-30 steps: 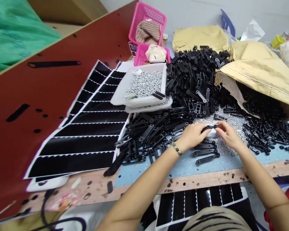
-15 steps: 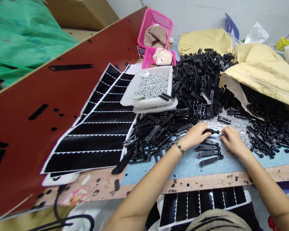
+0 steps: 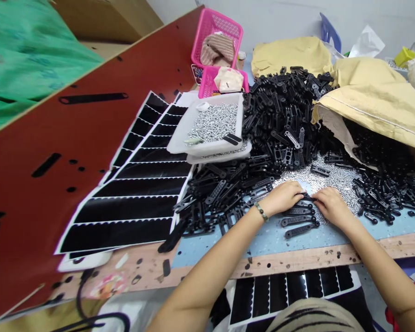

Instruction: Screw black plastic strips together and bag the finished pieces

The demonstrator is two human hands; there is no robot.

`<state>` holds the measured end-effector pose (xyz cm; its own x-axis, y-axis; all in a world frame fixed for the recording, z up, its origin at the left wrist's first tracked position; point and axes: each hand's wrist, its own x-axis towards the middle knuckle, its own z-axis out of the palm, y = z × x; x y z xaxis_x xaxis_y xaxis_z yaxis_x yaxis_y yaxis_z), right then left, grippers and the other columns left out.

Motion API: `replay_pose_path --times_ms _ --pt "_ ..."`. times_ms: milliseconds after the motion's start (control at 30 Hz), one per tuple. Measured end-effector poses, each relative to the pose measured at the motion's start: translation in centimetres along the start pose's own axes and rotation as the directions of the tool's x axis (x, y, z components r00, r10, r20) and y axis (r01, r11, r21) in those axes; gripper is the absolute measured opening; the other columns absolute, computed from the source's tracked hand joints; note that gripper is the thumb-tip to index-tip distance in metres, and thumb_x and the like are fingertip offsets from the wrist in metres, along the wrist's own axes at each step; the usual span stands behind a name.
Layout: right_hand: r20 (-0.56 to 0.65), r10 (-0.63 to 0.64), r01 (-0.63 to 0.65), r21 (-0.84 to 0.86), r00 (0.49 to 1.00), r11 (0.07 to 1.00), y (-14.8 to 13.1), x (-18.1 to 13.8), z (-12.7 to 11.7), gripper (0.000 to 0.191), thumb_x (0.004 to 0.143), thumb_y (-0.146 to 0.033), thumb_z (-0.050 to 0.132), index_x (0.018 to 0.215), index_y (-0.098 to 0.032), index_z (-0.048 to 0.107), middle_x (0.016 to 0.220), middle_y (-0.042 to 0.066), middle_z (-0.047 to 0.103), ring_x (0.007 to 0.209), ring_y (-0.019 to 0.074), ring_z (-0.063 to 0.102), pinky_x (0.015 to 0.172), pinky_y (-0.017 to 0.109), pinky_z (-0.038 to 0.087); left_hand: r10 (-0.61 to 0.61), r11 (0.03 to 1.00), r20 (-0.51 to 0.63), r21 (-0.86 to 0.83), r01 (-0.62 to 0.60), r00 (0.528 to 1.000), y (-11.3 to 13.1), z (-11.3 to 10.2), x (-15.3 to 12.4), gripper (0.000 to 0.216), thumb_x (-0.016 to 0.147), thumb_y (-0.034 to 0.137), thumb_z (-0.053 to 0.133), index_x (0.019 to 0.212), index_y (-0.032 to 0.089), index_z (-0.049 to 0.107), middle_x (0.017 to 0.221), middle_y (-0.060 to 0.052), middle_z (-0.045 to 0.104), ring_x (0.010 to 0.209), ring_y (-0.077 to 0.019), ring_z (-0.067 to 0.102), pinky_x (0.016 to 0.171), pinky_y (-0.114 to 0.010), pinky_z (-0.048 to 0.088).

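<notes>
A small black plastic part (image 3: 306, 197) lies between my two hands, above the blue mat. My left hand (image 3: 286, 195), with a beaded bracelet at the wrist, is closed on its left end. The fingers of my right hand (image 3: 329, 204) are pinched at its right end, and what else they hold is too small to make out. Just below, several black assembled arms (image 3: 300, 221) with round knobs lie in a row on the mat. Silver screws (image 3: 340, 182) are spread behind and beside my right hand.
Black parts form a large heap (image 3: 280, 115) at the back, with smaller knobbed parts (image 3: 383, 198) to the right. A white tub (image 3: 180, 138) of screws, black sticker sheets (image 3: 124, 186), pink baskets (image 3: 197, 46) and an opened yellow sack (image 3: 376, 106) surround the mat. A red board (image 3: 100, 133) slants up at left.
My right hand has come left to the black part's end. My left hand has lowered slightly towards the row of arms, with the part still in its fingers. The view has shifted slightly.
</notes>
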<state>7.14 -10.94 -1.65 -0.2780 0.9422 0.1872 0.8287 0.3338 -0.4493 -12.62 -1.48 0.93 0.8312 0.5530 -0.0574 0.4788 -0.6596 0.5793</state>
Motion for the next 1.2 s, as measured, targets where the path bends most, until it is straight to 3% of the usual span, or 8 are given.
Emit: replay_pose_path --times_ms 233,533,800,900,1000,1067,1200 --pt "-0.081 -0.001 0.007 0.081 0.997 0.997 -0.2 0.5 -0.1 0.019 0.092 -0.022 0.05 0.106 -0.023 0.063 0.097 0.007 0.066 0.092 0.0236 0.057 0.083 0.039 0.043 -0.004 0.999 -0.027 -0.04 0.003 1.0 -0.3 -1.1 -0.3 0.022 0.092 0.024 0.049 0.106 0.02 0.066 0.099 -0.005 0.065 0.096 -0.0193 0.058 0.09 -0.032 0.044" --pt "-0.018 -0.012 0.012 0.038 1.0 0.999 0.3 0.0 0.5 0.017 0.092 -0.021 0.051 0.102 -0.022 0.065 0.094 0.007 0.067 0.089 0.0233 0.056 0.082 0.039 0.043 -0.033 0.998 0.049 0.048 0.03 0.998 -0.2 -0.5 0.1 0.02 0.09 0.019 0.05 0.095 0.019 0.07 0.098 -0.007 0.064 0.095 -0.0207 0.058 0.088 -0.032 0.043" --pt "0.02 -0.035 0.034 0.086 0.999 0.996 0.2 -0.5 0.0 0.019 0.092 -0.024 0.05 0.103 -0.022 0.065 0.101 0.007 0.068 0.094 0.0234 0.058 0.087 0.041 0.043 -0.071 0.997 0.087 0.034 0.068 0.994 -0.1 -0.4 -0.7 0.019 0.089 0.02 0.054 0.1 0.018 0.07 0.097 -0.005 0.066 0.093 -0.0195 0.059 0.085 -0.029 0.043" --pt "-0.121 0.096 -0.084 0.103 0.988 0.991 2.2 -0.8 -1.4 0.025 0.093 -0.028 0.045 0.109 -0.02 0.063 0.108 0.01 0.064 0.099 0.0233 0.058 0.088 0.039 0.045 -0.071 0.997 0.106 0.036 0.068 0.992 -0.3 -1.0 -1.2 0.017 0.087 0.021 0.058 0.098 0.019 0.07 0.094 -0.003 0.067 0.088 -0.0177 0.061 0.079 -0.026 0.045" --pt "-0.29 0.359 -0.379 -0.014 0.887 0.925 4.9 -1.0 -3.0 0.031 0.094 -0.032 0.042 0.11 -0.014 0.061 0.1 0.014 0.064 0.094 0.0255 0.058 0.085 0.04 0.046 -0.075 0.996 0.081 0.057 0.07 0.994 0.4 -1.5 -0.5 0.016 0.088 0.024 0.057 0.097 0.018 0.068 0.093 -0.004 0.067 0.086 -0.018 0.061 0.076 -0.026 0.045" --pt "-0.278 0.436 -0.486 -0.146 0.856 0.862 6.1 -0.8 -3.6 0.032 0.091 -0.035 0.047 0.11 -0.013 0.062 0.099 0.015 0.063 0.094 0.028 0.058 0.086 0.041 0.045 -0.067 0.994 0.013 0.084 0.065 0.998 1.8 -1.1 1.1 0.019 0.091 0.025 0.051 0.102 0.017 0.065 0.099 -0.005 0.066 0.092 -0.0196 0.059 0.081 -0.029 0.044" --pt "-0.149 0.416 -0.441 -0.243 0.897 0.864 6.3 -0.3 -3.5 0.021 0.089 -0.026 0.051 0.102 -0.017 0.066 0.1 0.012 0.063 0.094 0.0262 0.059 0.085 0.037 0.045 -0.017 0.99 -0.115 0.14 0.034 0.993 5.1 1.3 6.3 0.022 0.091 0.021 0.052 0.109 0.016 0.061 0.111 -0.009 0.061 0.108 -0.0254 0.05 0.093 -0.039 0.037"
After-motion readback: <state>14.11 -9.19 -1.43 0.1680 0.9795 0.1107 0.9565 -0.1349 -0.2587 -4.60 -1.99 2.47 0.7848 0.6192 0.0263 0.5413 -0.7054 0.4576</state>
